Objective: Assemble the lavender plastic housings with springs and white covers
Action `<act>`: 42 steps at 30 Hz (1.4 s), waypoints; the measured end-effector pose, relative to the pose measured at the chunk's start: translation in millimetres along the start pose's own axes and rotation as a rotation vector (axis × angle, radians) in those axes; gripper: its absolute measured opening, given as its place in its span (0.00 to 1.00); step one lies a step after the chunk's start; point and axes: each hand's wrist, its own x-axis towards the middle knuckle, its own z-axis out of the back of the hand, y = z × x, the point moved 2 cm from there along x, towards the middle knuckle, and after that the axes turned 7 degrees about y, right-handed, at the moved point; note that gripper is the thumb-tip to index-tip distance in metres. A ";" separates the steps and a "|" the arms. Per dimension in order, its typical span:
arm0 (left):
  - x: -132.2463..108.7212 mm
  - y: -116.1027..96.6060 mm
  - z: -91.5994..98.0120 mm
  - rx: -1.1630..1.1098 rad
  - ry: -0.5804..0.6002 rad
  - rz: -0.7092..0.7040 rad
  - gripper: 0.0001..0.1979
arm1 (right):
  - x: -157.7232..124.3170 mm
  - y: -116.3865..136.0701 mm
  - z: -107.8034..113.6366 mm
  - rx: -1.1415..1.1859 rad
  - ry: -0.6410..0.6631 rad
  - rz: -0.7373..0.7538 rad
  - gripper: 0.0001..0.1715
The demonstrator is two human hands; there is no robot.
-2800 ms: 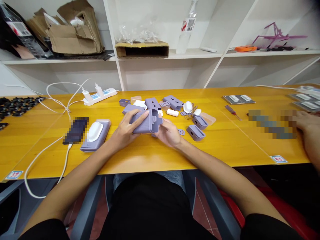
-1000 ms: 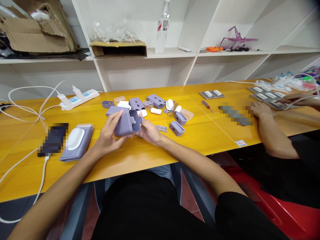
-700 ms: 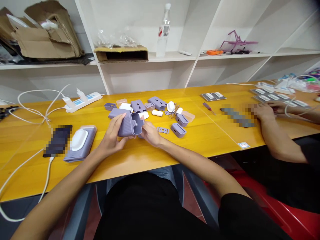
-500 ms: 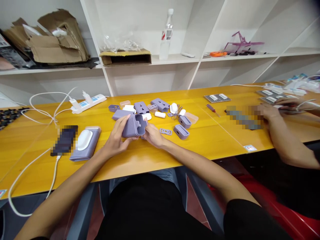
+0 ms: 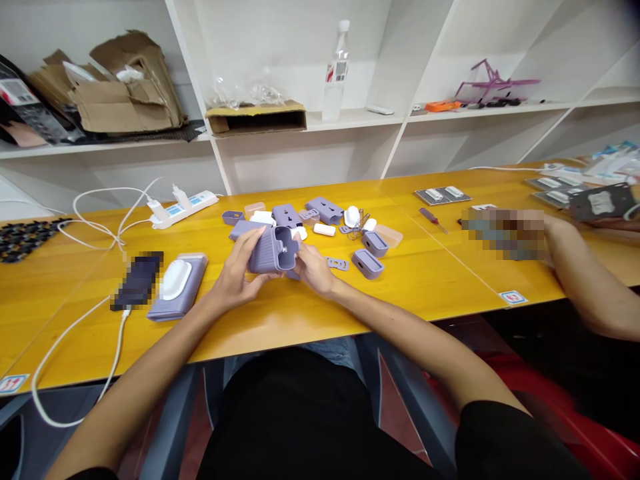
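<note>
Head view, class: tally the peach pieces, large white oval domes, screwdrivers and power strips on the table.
Peach pieces: 3
Large white oval domes: 2
Screwdriver: 1
Power strip: 1
Total: 7

Both hands (image 5: 234, 277) hold a ribbed lilac plastic case (image 5: 273, 251).

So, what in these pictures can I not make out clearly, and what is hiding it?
Head view:
Dark device: pixelated, screen unreadable.
Object beside co-worker's hand: pixelated, kind unknown.
Lavender case: lower side hidden by left hand and right hand.
Co-worker's arm: cut off by right edge.
</note>
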 end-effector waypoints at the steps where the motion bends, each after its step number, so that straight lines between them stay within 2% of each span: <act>1: -0.2 0.2 0.7 0.002 0.000 -0.002 0.50 | -0.6 1.7 -0.4 -0.002 0.007 0.007 0.42; 7: 0.0 -0.1 3.6 0.026 -0.019 -0.011 0.51 | -4.1 13.1 -2.0 -0.027 0.014 0.043 0.39; 17: -4.2 -2.3 0.5 0.057 -0.020 -0.004 0.51 | 4.6 -13.1 0.8 0.032 0.055 -0.019 0.39; 24: -3.6 -2.6 2.9 0.044 -0.021 0.002 0.51 | 4.6 -7.2 -0.5 0.052 0.095 -0.013 0.38; 27: -3.8 -2.3 2.8 -0.009 -0.023 0.050 0.51 | 4.7 -0.1 2.6 0.017 0.112 -0.019 0.40; 30: -6.0 -0.3 -0.1 -0.168 -0.024 0.171 0.49 | 2.4 11.2 5.7 -0.046 0.145 -0.089 0.44; 34: -9.6 -0.5 -7.7 -0.582 -0.002 0.339 0.42 | -1.1 25.4 7.3 -0.111 0.176 -0.149 0.47; 39: -8.2 -8.3 -14.9 -1.170 -0.007 0.616 0.26 | -0.1 31.7 9.2 -0.132 0.117 -0.132 0.46; 42: -3.8 -11.5 -13.2 -1.394 -0.016 0.714 0.27 | 1.4 33.3 13.6 -0.165 0.063 -0.096 0.45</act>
